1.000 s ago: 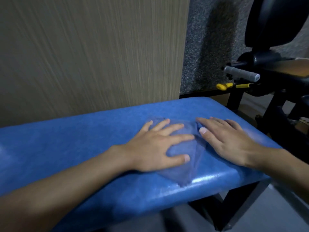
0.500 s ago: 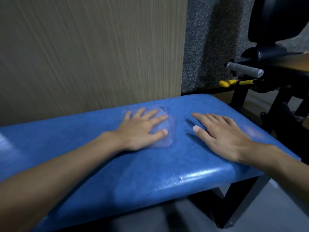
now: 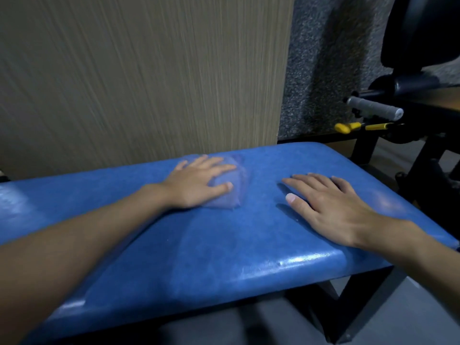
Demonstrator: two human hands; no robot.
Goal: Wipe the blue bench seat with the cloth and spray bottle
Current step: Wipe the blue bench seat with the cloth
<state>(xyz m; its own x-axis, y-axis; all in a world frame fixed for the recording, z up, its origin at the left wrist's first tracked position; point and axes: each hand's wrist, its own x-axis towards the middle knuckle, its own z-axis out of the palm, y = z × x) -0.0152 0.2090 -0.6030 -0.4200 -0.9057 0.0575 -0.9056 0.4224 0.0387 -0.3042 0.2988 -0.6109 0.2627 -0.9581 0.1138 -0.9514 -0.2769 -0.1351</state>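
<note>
Left hand [image 3: 199, 180] flat on cloth [image 3: 230, 188] at centre frame, fingers [image 3: 219, 168] spread wide, pressing it onto the blue bench seat [image 3: 224, 245] near the back edge, likely mid-wipe. Right hand [image 3: 331, 207] at right, fingers together and flat on bare seat, probably bracing. Open room toward lower centre and left; wall panel [image 3: 137, 78] close behind. No spray bottle visible.

No readable text, labels, brands, numbers or signs anywhere: none on blue bench seat [image 3: 224, 245], cloth [image 3: 231, 188], or gym machine [image 3: 410, 108] beside it.
</note>
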